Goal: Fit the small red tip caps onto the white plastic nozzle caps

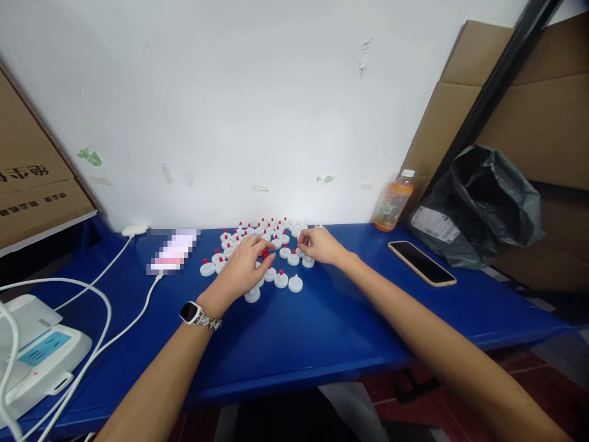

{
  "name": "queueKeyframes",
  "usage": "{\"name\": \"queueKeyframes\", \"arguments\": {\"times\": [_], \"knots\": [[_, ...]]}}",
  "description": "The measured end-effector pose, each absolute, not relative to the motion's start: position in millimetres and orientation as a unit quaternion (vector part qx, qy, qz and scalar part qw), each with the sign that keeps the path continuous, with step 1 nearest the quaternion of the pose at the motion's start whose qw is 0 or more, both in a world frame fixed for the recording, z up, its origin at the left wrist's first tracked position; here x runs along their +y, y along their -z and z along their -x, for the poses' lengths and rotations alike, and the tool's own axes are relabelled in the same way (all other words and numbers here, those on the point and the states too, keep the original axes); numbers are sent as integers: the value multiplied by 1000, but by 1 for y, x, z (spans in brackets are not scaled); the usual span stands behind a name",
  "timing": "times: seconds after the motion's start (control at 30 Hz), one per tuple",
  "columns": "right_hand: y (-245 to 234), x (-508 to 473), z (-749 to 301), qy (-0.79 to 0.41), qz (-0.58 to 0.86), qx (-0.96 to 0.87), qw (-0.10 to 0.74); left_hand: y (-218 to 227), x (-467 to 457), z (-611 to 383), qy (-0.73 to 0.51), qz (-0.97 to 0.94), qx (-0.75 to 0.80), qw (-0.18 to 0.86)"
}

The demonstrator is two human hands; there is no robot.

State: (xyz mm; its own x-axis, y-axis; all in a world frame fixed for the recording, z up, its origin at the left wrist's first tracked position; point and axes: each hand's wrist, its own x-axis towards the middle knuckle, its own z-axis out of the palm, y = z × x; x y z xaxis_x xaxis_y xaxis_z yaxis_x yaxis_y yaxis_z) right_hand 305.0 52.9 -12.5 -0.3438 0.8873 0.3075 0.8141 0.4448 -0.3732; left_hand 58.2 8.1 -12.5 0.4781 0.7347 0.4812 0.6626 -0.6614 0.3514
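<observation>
Many round white caps stand on the blue table, most with a small red tip on top, such as the cap (281, 279) in front. My left hand (242, 264), wearing a watch (189, 312), reaches over the left part of the group, palm down, with thumb and fingers apart. Several loose red tips (264, 252) show between its thumb and fingertips. My right hand (321, 244) is pinched closed just above a white cap (308, 262) at the right side. Whatever those fingers hold is too small to see. A white cap (295, 283) without a red tip sits in front.
A phone (422, 263) lies on the right of the blue table (322, 344), near an orange drink bottle (394, 202) and a grey plastic bag (478, 209). At left are a power strip (50, 356), white cables and a blurred-out device (173, 250). A white wall stands behind.
</observation>
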Motion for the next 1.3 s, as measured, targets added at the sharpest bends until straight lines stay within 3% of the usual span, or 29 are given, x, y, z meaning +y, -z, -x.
{"name": "queueKeyframes", "arguments": {"times": [0.1, 0.3, 0.47, 0.57, 0.77, 0.97, 1.1, 1.3], "knots": [[11, 52, -304, -112, 520, -801, 275, 13, 8, -58, -305, -858, 411, 54], [-8, 35, -275, -194, 438, -762, 435, 16, 7, -59, -342, -845, 411, 20], [-8, 37, -241, -283, 338, -783, 439, 9, 8, -45, -301, -841, 448, 34], [-2, 48, -232, -210, 385, -808, 392, 2, 8, -31, -284, -820, 495, 38], [13, 60, -228, 0, 429, -886, 175, -2, 6, -22, -272, -821, 498, 69], [19, 62, -224, 2, 432, -888, 157, 5, 9, -27, -272, -830, 481, 76], [18, 58, -227, -30, 447, -867, 220, 7, 9, -30, -271, -835, 472, 79], [13, 43, -236, -173, 452, -769, 417, 11, 12, -35, -285, -841, 454, 73]]}}
